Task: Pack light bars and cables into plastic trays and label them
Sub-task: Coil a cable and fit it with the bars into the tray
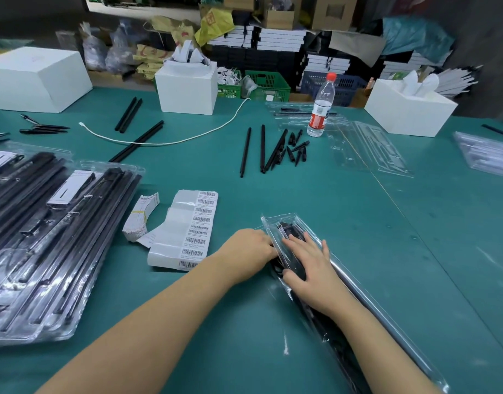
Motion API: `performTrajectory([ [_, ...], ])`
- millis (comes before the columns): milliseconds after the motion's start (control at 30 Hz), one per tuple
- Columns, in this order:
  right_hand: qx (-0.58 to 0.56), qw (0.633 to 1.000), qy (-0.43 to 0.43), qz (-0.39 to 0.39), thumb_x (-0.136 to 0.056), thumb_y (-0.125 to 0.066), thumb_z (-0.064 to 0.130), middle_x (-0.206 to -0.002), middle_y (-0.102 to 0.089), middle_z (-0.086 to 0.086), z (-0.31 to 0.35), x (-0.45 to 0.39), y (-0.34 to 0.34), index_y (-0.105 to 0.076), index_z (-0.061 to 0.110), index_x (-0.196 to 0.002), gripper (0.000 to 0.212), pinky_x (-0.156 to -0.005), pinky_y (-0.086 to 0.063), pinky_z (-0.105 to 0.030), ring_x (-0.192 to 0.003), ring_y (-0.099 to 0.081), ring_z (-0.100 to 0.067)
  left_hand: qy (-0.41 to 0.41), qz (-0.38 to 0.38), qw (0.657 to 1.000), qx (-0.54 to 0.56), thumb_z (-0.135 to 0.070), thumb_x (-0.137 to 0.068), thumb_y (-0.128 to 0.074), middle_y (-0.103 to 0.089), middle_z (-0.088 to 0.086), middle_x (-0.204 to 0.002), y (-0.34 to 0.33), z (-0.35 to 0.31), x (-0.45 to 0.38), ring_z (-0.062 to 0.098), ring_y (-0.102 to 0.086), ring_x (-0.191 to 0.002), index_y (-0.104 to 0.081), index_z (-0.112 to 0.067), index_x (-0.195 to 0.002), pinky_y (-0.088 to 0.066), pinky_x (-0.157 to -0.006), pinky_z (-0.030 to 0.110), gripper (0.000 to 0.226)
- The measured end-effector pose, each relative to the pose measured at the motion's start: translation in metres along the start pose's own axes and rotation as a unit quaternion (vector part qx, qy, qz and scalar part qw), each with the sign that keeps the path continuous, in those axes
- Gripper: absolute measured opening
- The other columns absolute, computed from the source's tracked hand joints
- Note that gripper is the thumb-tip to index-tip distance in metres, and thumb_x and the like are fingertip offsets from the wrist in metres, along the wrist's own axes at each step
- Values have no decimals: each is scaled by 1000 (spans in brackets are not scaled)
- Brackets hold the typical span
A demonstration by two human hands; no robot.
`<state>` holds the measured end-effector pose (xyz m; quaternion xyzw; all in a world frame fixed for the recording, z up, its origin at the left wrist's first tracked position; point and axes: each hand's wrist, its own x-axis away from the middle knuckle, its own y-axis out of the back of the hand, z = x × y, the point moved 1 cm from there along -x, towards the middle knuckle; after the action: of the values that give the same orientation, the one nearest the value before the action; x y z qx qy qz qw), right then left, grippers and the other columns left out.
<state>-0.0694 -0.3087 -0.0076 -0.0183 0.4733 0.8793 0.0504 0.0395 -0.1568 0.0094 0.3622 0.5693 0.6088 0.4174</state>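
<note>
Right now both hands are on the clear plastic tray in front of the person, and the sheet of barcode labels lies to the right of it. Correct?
Not quite. In the head view the sheet of barcode labels lies left of the clear plastic tray, not right. Both the left hand and right hand are on it.

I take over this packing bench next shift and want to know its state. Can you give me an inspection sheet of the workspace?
Surface: green table, with scuffs near the right edge.
Job's things: clear plastic tray holding black parts, under both hands; stack of filled trays at left; barcode label sheet; loose black bars; empty trays.
Clutter: water bottle; banded card bundle; three white boxes, nearest.
Hands: left hand at the tray's left edge, fingers hidden; right hand pressing flat on the tray.
Cables: white cord lying loose across the table.
Surroundings: crates, bags and stacked boxes behind the table.
</note>
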Motion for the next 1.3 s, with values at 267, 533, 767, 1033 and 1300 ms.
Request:
performTrajectory([
  [267,-44,999,-9,-13,-81,-41,37,-157,-34,11,2,0,4,-38,27,-151,70,-123,12,-40,-152,-7,-8,33,-126,991,10,-17,-93,-52,-59,1,-105,-5,-8,0,23,-52,-98,-75,-21,-96,-45,-82,33,23],
  [533,6,1000,-1,-7,-81,-49,45,-159,-31,11,0,-1,0,-41,33,-150,71,-123,14,-42,-153,-5,-11,55,-130,989,43,-6,-81,-56,-68,9,-103,-20,-33,17,30,-64,-94,-70,-2,-113,-53,-88,38,35],
  [767,13,1000,0,-12,-81,-50,46,-159,-32,10,1,0,-2,-42,35,-148,69,-122,14,-42,-153,-5,-12,82,-64,992,68,-18,-89,-36,-35,7,-157,-26,-37,38,20,-21,-149,-29,-7,-151,0,-124,43,63],
  [1033,48,999,4,-10,-87,-62,43,-160,-30,8,0,-1,-4,-42,36,-149,65,-122,14,-46,-154,-4,-16,69,-63,982,163,-17,-96,-38,-30,-14,-160,-17,-23,49,8,-20,-149,-39,-30,-149,-8,-125,42,55],
  [1300,95,995,11,3,-87,-54,48,-162,-27,5,1,-1,-6,-39,34,-151,67,-121,17,-47,-154,-4,-16,158,13,987,30,-36,-102,-31,-29,0,-160,-17,-46,50,27,-15,-152,-31,-22,-153,2,-120,56,53],
])
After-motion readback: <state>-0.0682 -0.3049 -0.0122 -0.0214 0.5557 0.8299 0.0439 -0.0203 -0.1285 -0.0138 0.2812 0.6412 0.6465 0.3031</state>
